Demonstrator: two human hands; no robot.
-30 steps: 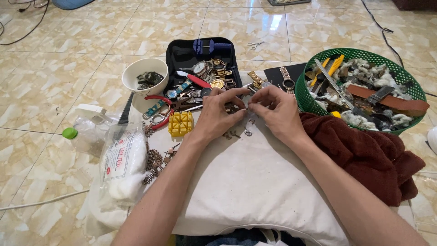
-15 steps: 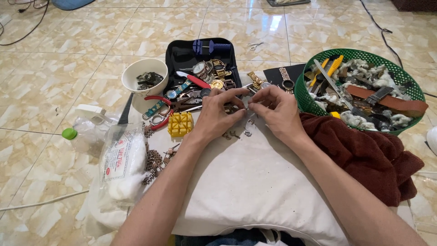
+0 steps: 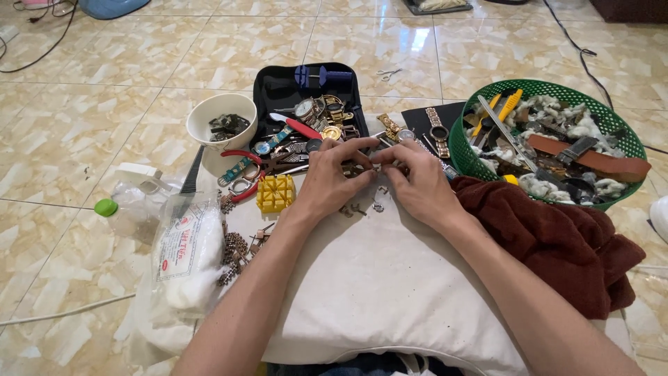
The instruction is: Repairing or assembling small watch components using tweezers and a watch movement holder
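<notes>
Metal watch part (image 3: 367, 167) – two hands (left (image 3: 327, 182), right (image 3: 417, 186)) pinching.

No sleeves are being worn: both forearms are being shown bare from the lower frame edge up to the left hand (image 3: 325, 182) and right hand (image 3: 416, 186); no rings or wristwear are being seen.

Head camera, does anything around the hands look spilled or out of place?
Yes. Small metal parts lie scattered loose over the white cushion beside the left hand, not in the bowl. A dark red cloth lies crumpled against the green basket.
</notes>
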